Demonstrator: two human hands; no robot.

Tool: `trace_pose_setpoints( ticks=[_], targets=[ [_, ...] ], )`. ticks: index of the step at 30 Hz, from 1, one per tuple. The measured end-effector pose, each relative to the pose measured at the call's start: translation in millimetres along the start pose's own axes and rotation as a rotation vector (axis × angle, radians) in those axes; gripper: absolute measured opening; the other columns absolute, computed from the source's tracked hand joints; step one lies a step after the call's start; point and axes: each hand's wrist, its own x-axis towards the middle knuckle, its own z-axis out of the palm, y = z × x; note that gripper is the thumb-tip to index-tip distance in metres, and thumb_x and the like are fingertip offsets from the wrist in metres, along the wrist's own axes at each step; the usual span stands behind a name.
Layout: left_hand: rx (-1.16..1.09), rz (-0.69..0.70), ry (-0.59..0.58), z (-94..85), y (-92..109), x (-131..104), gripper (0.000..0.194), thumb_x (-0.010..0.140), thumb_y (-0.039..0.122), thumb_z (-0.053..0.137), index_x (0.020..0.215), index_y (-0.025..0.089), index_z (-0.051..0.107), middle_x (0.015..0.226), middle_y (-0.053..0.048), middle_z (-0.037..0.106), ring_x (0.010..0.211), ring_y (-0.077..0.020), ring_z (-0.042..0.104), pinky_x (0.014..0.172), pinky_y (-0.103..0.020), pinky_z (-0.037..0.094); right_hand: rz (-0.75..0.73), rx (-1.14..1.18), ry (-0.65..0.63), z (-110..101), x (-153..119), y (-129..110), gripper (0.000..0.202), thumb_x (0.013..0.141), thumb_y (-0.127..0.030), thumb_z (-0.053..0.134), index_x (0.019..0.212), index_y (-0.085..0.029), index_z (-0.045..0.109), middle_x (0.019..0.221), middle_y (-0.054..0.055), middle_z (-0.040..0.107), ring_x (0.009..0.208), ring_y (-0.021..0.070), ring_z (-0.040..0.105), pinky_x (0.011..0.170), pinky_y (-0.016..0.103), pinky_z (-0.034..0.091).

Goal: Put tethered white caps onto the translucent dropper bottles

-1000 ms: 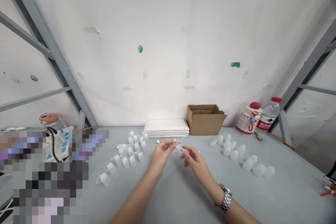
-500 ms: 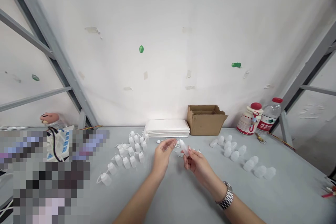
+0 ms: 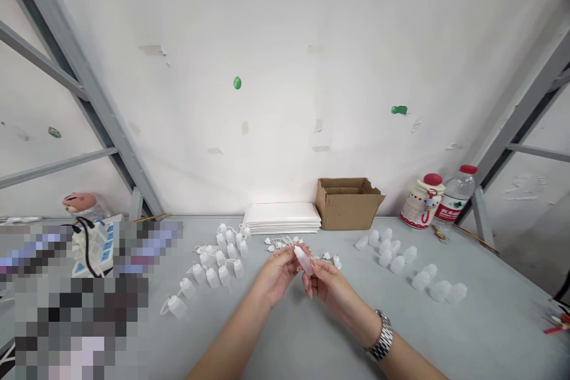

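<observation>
A small translucent white dropper bottle (image 3: 304,260) is held tilted above the grey table, its narrow tip up and to the left. My right hand (image 3: 328,282), with a metal watch on its wrist, grips the bottle's lower body. My left hand (image 3: 276,276) has its fingers closed at the tip end; whether a cap is in them I cannot make out. Behind the hands lie small white caps (image 3: 279,242) with strings, and more caps (image 3: 333,259) sit just right. Capped bottles (image 3: 212,276) stand in rows at left. Uncapped-looking translucent bottles (image 3: 398,263) are at right.
At the wall are a stack of white sheets or boxes (image 3: 281,217) and an open cardboard box (image 3: 347,211). A cream flask (image 3: 422,202) and a water bottle (image 3: 456,193) stand back right. A power strip (image 3: 95,244) with black cables is on the left.
My left hand has come right and down from over the caps to the bottle's tip. My right hand has brought the bottle slightly left and lower. More of the caps now shows.
</observation>
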Motion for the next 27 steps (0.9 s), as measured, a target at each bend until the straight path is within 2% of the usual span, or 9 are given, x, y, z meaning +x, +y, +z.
trace_pose_setpoints(
  ticks=[3,10,13,17,22,27],
  targets=[
    [0.035,0.046,0.033,-0.3,-0.2,0.7,0.022,0.060,0.028,0.075,0.076,0.013,0.071,0.074,-0.007,0.071,0.066,-0.0161,0.061,0.069,-0.028,0.043,0.001,0.006,-0.015,1.1,-0.7,-2.1,0.033,0.071,-0.049,0.064,0.067,-0.017,0.059,0.056,-0.001,0.055,0.049,0.0107,0.046,0.051,0.025,0.035],
    [0.127,0.195,0.127,2.7,-2.3,-0.1,0.025,0.058,0.035,0.075,0.068,0.013,0.070,0.073,-0.009,0.072,0.076,-0.0217,0.065,0.085,-0.035,0.042,-0.007,-0.044,0.032,0.4,-0.5,1.5,0.038,0.071,-0.054,0.061,0.072,-0.016,0.064,0.052,-0.002,0.052,0.045,0.0103,0.042,0.050,0.025,0.032],
    [0.130,0.196,0.122,5.5,-2.2,-1.5,0.027,0.057,0.037,0.076,0.067,0.013,0.069,0.071,-0.009,0.072,0.077,-0.0229,0.066,0.086,-0.037,0.043,-0.006,-0.033,0.013,-1.5,0.5,2.6,0.038,0.072,-0.054,0.059,0.071,-0.016,0.064,0.050,-0.002,0.050,0.044,0.0100,0.040,0.049,0.026,0.031],
    [0.063,0.204,0.122,5.4,1.8,-1.4,0.022,0.059,0.032,0.076,0.069,0.014,0.069,0.078,-0.008,0.073,0.078,-0.0205,0.067,0.089,-0.035,0.043,-0.025,-0.051,0.011,-2.3,0.4,-0.5,0.039,0.075,-0.054,0.056,0.071,-0.016,0.063,0.049,-0.002,0.050,0.043,0.0095,0.041,0.049,0.025,0.031],
    [-0.085,0.202,0.233,-0.6,10.7,1.6,0.022,0.058,0.023,0.077,0.078,0.016,0.070,0.085,-0.007,0.073,0.079,-0.0174,0.067,0.089,-0.032,0.045,-0.043,-0.139,0.068,-1.6,0.9,-2.7,0.042,0.076,-0.055,0.055,0.069,-0.014,0.061,0.048,-0.002,0.051,0.043,0.0096,0.043,0.047,0.024,0.032],
    [-0.125,0.169,0.243,-2.9,12.1,2.5,0.013,0.066,0.021,0.072,0.077,0.015,0.070,0.087,-0.007,0.073,0.079,-0.0165,0.067,0.088,-0.029,0.046,-0.068,-0.226,0.130,-3.1,3.3,0.0,0.044,0.076,-0.058,0.052,0.069,-0.015,0.060,0.047,-0.002,0.051,0.043,0.0108,0.044,0.047,0.025,0.035]
  ],
)
